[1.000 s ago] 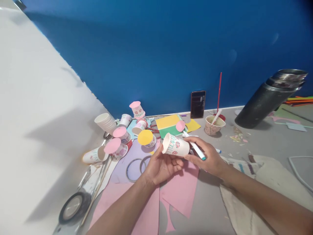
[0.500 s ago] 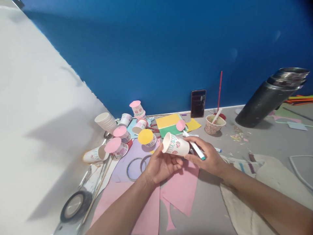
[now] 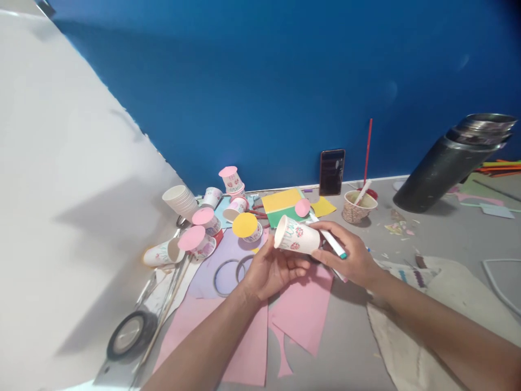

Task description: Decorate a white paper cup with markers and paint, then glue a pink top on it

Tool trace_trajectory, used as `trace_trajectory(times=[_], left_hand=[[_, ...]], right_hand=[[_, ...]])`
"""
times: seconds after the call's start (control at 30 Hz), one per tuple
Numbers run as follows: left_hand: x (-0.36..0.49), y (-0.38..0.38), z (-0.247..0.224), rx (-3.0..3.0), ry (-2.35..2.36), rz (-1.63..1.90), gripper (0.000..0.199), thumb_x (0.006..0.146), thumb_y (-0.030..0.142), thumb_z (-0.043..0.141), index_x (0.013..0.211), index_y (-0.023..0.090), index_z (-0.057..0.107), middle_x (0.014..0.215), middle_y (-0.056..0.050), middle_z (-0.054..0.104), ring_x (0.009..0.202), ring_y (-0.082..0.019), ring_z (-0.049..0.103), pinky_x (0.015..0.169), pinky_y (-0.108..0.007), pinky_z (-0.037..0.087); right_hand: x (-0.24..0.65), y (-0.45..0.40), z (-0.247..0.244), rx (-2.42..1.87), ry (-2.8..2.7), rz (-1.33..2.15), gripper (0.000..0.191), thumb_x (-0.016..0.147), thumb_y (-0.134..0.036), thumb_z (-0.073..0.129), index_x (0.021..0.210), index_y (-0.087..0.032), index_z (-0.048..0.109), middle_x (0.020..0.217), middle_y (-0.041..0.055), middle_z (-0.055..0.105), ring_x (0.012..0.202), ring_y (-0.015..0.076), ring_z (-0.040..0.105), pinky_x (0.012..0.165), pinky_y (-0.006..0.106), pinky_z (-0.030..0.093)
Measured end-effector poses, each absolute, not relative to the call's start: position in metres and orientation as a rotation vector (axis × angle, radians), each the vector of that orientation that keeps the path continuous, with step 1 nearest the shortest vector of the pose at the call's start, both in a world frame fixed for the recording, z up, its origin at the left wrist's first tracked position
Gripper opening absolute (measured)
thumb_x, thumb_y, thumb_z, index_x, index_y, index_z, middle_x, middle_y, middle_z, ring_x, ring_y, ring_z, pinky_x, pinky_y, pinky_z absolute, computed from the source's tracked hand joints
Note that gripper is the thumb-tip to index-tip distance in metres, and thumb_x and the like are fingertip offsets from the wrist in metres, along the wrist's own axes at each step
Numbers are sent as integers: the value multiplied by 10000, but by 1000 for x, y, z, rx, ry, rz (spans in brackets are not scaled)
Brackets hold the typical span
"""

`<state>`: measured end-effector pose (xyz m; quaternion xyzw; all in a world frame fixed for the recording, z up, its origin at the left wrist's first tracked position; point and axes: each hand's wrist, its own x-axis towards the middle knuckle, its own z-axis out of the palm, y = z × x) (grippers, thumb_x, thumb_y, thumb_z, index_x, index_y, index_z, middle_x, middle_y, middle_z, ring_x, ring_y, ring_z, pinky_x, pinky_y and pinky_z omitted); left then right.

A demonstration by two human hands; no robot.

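A white paper cup (image 3: 303,238) with small red flowers and teal lettering lies tilted on its side between my hands, its mouth facing left. My right hand (image 3: 348,252) grips the cup near its base and also holds a white marker (image 3: 332,243) with a teal end. My left hand (image 3: 274,269) is palm up under the cup, thumb at the rim and fingers curled below. Behind the cup is a small pink paper disc (image 3: 302,207). Pink paper sheets (image 3: 303,309) lie beneath the hands.
Left stand a stack of cups (image 3: 179,201), cups topped with pink discs (image 3: 192,239) and one with a yellow disc (image 3: 245,225). Tape rolls (image 3: 129,334) lie nearer. A phone (image 3: 331,172) leans on the wall; a small twine-wrapped pot (image 3: 358,209), black flask (image 3: 431,171) and cloth (image 3: 459,304) are right.
The cup has turned slightly in my hands, so less of the teal lettering and more of the flowers show. The whole view has shifted a little.
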<state>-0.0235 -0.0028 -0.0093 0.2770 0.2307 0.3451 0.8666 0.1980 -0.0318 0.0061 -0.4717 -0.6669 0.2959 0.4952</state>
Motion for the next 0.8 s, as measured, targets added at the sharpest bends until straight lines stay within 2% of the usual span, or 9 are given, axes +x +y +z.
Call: trace_trajectory(times=[0.1,0.23,0.37,0.5,0.63,0.8], left_hand=[[-22,-2,-10,651,543,878,575,932,648,706,1231,157,705,988,-109,797,838,-248,752,781,-356,576],[-20,-4,-9,774,664,1144,490,904,562,784,1235,216,676,1094,-70,778,874,-203,726,783,-308,555],[-23,-5,-8,923,867,1231,377,884,543,815,1074,232,718,924,-16,734,758,-140,655,704,-246,517],[-24,-4,-7,1035,919,1276,381,840,564,841,882,199,743,806,-11,692,762,-131,620,707,-227,497],[-23,-6,-8,1111,914,1164,401,852,562,821,792,182,711,723,-10,685,704,-120,597,710,-229,478],[-20,-10,-5,1107,925,1078,427,785,559,870,765,166,704,652,-13,685,623,-118,589,640,-234,469]], right_hand=[[202,-30,9,-1161,-1577,769,333,870,-370,754,1175,-237,731,1015,38,772,838,213,712,760,316,584],[207,-28,10,-1186,-1600,815,327,907,-434,710,1165,-235,736,1059,50,782,912,244,725,773,325,574],[210,-25,12,-1266,-1609,766,295,939,-428,642,1142,-237,737,1075,39,780,934,239,720,793,320,555],[213,-21,13,-1322,-1609,700,303,936,-461,627,1088,-223,737,1022,37,780,919,242,714,816,330,545],[213,-20,12,-1328,-1637,691,285,945,-467,608,1054,-237,735,1042,35,787,980,261,721,848,340,549],[213,-18,7,-1355,-1612,681,334,952,-523,592,1066,-250,748,1140,55,807,1070,300,739,930,385,564]])
